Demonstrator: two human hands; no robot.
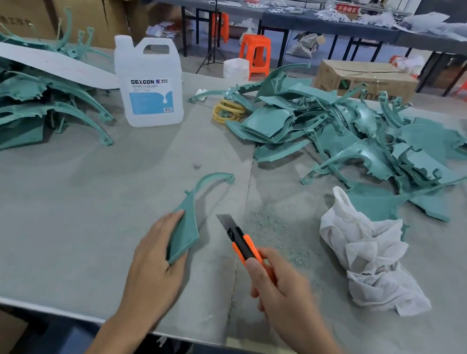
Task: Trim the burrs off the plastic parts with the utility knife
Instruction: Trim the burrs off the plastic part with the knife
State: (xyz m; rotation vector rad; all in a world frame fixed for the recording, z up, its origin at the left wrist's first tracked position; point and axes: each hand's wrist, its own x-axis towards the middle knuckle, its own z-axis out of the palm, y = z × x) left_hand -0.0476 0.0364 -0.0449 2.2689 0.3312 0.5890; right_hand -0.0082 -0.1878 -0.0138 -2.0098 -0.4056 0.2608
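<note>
Left hand (pixel 156 262) clasps plastic part (pixel 184 236) wide end, right hand (pixel 283 301) utility knife (pixel 242 241), blade 11 o'clock; I judge part light, springy.

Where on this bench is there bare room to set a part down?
Free: the mat between the left pile, the jug and the left hand; also the near right corner below the white cloth. Crowded: the right pile and shavings by the utility knife.
</note>
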